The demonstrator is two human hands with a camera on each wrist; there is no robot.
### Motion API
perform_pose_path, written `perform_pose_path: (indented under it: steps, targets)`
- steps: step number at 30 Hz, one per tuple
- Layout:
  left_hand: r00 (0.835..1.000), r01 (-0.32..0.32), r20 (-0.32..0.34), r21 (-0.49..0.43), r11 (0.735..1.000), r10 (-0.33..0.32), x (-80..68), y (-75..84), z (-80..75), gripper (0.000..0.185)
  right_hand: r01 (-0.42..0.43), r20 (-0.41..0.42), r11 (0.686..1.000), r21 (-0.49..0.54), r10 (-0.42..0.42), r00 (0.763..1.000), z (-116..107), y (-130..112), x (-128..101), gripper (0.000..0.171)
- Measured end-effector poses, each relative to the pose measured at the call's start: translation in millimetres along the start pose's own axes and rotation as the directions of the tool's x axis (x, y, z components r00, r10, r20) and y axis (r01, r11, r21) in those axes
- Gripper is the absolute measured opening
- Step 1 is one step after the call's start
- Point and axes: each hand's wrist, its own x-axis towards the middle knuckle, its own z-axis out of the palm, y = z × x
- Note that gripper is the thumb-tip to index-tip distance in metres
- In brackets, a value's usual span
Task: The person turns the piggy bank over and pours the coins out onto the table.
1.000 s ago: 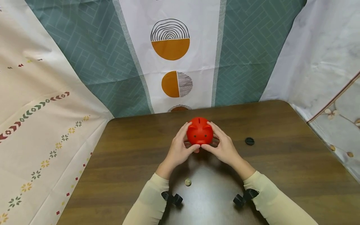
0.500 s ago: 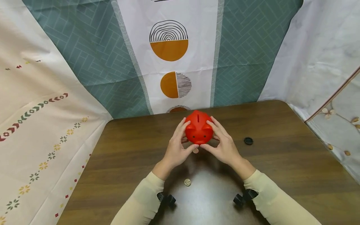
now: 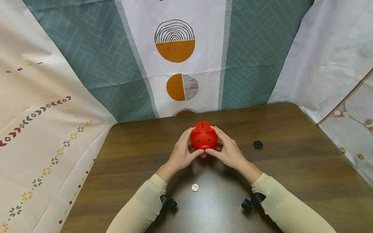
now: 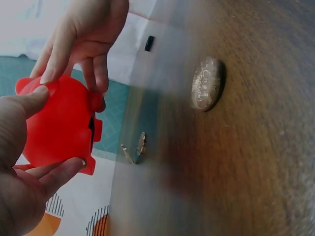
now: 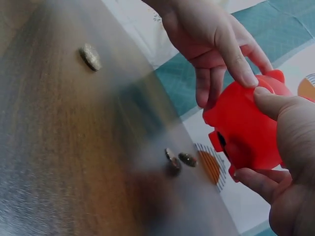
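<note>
A red piggy bank (image 3: 203, 136) is held above the table between both hands, its snout facing the person and its slot on top. My left hand (image 3: 181, 154) grips its left side and my right hand (image 3: 229, 153) its right, with thumbs meeting under the snout. In the left wrist view a dark hole (image 4: 91, 125) shows in its underside, facing the table. Beneath it are small coins (image 5: 187, 159); whether all of them lie on the table I cannot tell. One reddish-looking coin (image 3: 203, 155) shows just below the thumbs. Nearer the person lies a gold-coloured coin (image 3: 195, 187).
A round black plug (image 3: 258, 144) lies on the brown wooden table (image 3: 131, 174), right of the hands. Patterned cloths (image 3: 122, 64) hang behind the table and along both sides. Each sleeve carries a small black wrist camera (image 3: 247, 205).
Both hands raised the piggy bank toward the camera and then lowered it, ending slightly left of where it was. The left forearm has swung outward. The gold coin and the plug stay put.
</note>
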Motion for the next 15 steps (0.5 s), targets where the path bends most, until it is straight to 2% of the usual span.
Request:
perform_pose_path:
  steps: [2, 5, 7, 9, 13, 15]
  targets:
    - [1.000, -0.016, -0.011, 0.000, 1.000, 0.016, 0.2, 3.8, -1.5, 0.083, 0.024, -0.006, 1.000, -0.009, -0.024, 1.000, -2.3, -2.6, 0.5, 0.084]
    - [0.994, -0.094, -0.060, 0.011, 0.996, 0.094, 0.7, 11.5, -5.1, 0.083, 0.106, -0.037, 0.994, -0.025, -0.107, 0.994, -7.0, -8.8, 2.1, 0.084]
    - [0.990, -0.113, -0.082, 0.017, 0.993, 0.114, 2.4, 14.4, -6.8, 0.084, 0.134, -0.046, 0.991, -0.019, -0.135, 0.990, -9.0, -11.5, 4.8, 0.084]
    - [0.992, -0.096, -0.077, 0.008, 0.995, 0.096, 4.0, 14.5, -7.4, 0.083, 0.124, -0.030, 0.992, -0.006, -0.124, 0.992, -9.5, -11.9, 7.0, 0.083]
    - [1.000, 0.012, -0.011, -0.035, 0.999, -0.012, 4.6, 8.9, -5.1, 0.081, 0.039, 0.038, 0.999, 0.006, -0.039, 0.999, -7.4, -5.1, 7.1, 0.085]
    - [1.000, 0.027, 0.008, -0.045, 0.999, -0.027, 3.9, 6.1, -3.3, 0.081, 0.020, 0.044, 1.000, -0.002, -0.020, 0.999, -6.8, -1.9, 5.2, 0.086]
